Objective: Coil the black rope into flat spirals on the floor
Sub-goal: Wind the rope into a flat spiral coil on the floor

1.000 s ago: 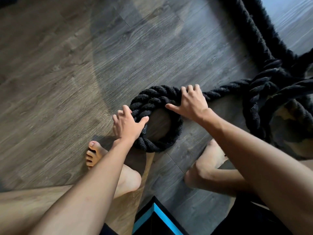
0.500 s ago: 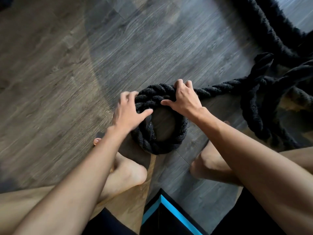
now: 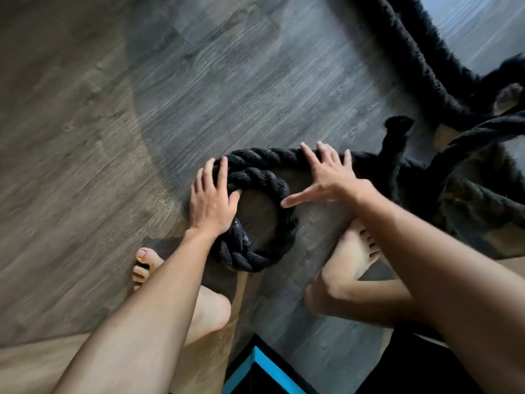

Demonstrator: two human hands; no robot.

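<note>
a: what worries me here is the small ring of rope (image 3: 264, 223) on the floor (image 3: 113, 137) springing open, because that thick rope looks stiff and only one turn is laid.

b: hands?

a: left hand (image 3: 211, 200) is flat over the ring's left side, thumb hooked inside. right hand (image 3: 326, 177) is spread, straight fingers pressing the incoming strand, gripping nothing.

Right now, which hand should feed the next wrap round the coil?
Probably the right hand: its straight fingers lie on the free rope leading in. The left hand grips the coil, pinning it.
</note>
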